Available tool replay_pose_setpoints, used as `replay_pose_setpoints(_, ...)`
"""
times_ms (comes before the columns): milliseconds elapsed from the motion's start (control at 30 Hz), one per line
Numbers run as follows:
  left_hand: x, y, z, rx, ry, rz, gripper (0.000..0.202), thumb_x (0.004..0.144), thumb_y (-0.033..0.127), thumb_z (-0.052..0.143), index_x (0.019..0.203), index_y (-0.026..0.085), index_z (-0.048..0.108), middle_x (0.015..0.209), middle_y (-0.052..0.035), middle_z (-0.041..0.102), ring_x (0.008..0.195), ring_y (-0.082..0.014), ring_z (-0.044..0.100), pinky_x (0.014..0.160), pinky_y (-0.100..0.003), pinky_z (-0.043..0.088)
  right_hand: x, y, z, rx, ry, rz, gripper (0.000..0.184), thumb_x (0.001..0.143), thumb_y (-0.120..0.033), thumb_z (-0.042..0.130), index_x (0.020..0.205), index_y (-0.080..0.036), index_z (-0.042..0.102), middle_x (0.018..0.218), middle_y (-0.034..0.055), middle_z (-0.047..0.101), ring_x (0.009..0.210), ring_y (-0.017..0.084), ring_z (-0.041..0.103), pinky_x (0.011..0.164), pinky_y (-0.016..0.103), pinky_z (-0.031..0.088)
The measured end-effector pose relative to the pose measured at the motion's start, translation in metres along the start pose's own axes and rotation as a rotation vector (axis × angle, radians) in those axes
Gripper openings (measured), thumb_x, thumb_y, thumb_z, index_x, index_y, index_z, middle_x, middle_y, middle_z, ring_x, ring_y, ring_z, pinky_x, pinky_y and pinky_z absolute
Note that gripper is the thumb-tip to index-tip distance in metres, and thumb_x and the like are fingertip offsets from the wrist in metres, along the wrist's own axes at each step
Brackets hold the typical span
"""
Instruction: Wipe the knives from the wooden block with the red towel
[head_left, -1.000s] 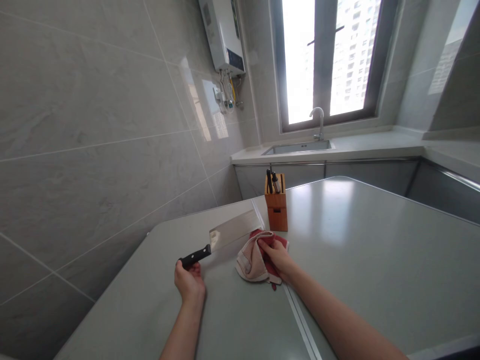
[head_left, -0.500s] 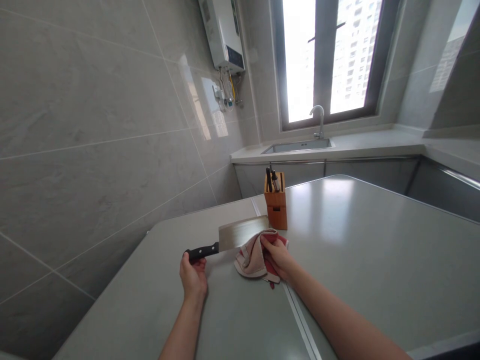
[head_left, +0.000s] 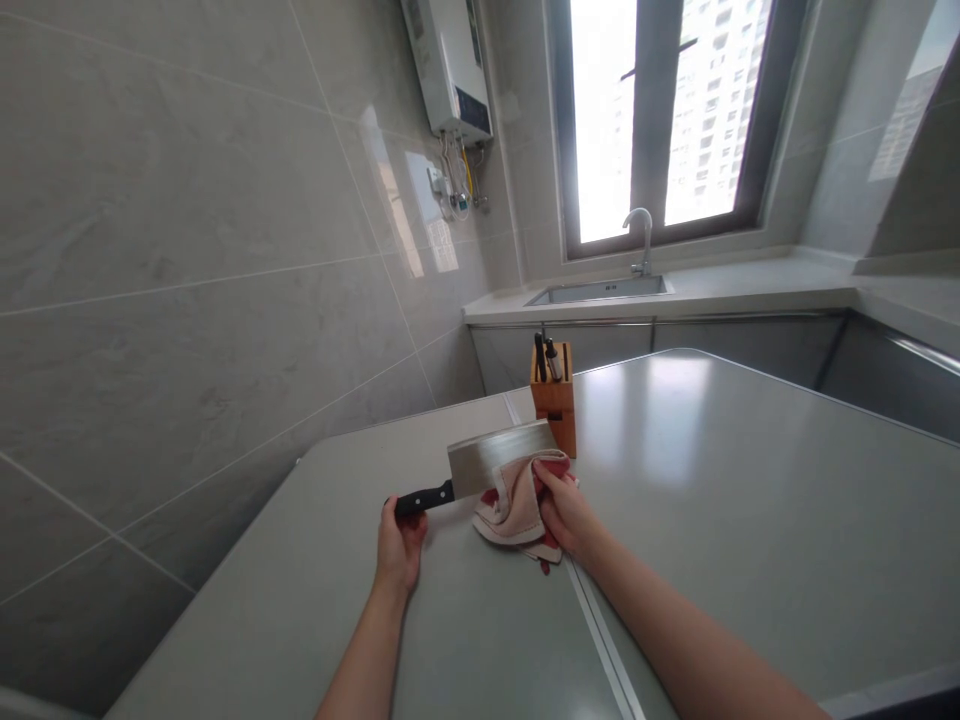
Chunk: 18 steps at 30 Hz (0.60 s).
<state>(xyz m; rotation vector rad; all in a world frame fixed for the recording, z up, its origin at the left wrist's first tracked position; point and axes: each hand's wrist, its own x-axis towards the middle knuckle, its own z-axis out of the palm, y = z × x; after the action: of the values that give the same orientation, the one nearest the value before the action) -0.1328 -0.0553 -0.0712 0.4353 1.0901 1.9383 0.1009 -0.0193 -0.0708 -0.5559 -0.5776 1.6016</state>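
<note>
My left hand (head_left: 400,545) is closed round the black handle of a cleaver (head_left: 487,464), whose broad steel blade points right, held just above the grey countertop (head_left: 712,500). My right hand (head_left: 564,510) grips a bunched pink and red cloth (head_left: 517,505) that touches the lower edge of the blade. A wooden knife block (head_left: 556,397) with black-handled knives in it stands just behind the blade and cloth.
A tiled wall runs along the left. A sink (head_left: 600,290) with a tap (head_left: 640,238) lies under the window at the back, with a water heater (head_left: 448,68) on the wall. A seam crosses the countertop near my right forearm.
My left hand has carried the cleaver to the right and turned the blade flatter, bringing it over the cloth. My right hand with the cloth has shifted slightly right and up against the blade.
</note>
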Motion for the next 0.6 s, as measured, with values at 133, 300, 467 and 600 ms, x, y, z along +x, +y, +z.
replay_pose_setpoints(133, -0.002, -0.003, -0.002, 0.128, -0.085, -0.041, 0.025, 0.068, 0.033, 0.066, 0.076, 0.014, 0.053, 0.061, 0.0028, 0.057, 0.046, -0.0068, 0.053, 0.043, -0.017, 0.044, 0.003, -0.006, 0.0, -0.002, 0.055, -0.018, 0.026, 0.064, -0.038, 0.07, 0.079, -0.022, 0.057, 0.082, 0.0022, 0.068, 0.084, 0.022, 0.063, 0.079, 0.035, 0.051)
replay_pose_setpoints(300, -0.007, -0.005, -0.003, 0.388, -0.401, -0.046, 0.04, 0.07, 0.05, 0.062, 0.077, 0.012, 0.052, 0.061, -0.0034, 0.062, 0.037, -0.0043, 0.044, 0.034, -0.014, 0.029, 0.007, -0.016, -0.001, 0.065, 0.105, 0.007, 0.027, 0.066, -0.041, 0.069, 0.082, -0.023, 0.057, 0.082, 0.0019, 0.069, 0.082, 0.023, 0.064, 0.076, 0.037, 0.052)
replay_pose_setpoints(467, -0.014, -0.002, -0.002, 0.643, -0.588, -0.057, 0.039, 0.068, 0.046, 0.065, 0.081, 0.011, 0.056, 0.063, -0.0053, 0.063, 0.035, -0.0028, 0.038, 0.035, -0.014, 0.02, 0.012, -0.019, -0.005, 0.114, 0.1, -0.012, 0.03, 0.068, -0.041, 0.069, 0.089, -0.022, 0.057, 0.088, 0.0021, 0.069, 0.085, 0.022, 0.064, 0.079, 0.037, 0.052)
replay_pose_setpoints(600, -0.022, 0.002, 0.002, 0.777, -0.667, -0.073, 0.037, 0.067, 0.045, 0.065, 0.082, 0.012, 0.06, 0.064, -0.0046, 0.063, 0.036, -0.0034, 0.038, 0.037, -0.016, 0.023, 0.013, -0.02, -0.007, 0.031, 0.073, -0.041, 0.032, 0.067, -0.045, 0.068, 0.089, -0.023, 0.058, 0.093, 0.0034, 0.069, 0.088, 0.023, 0.064, 0.077, 0.037, 0.052)
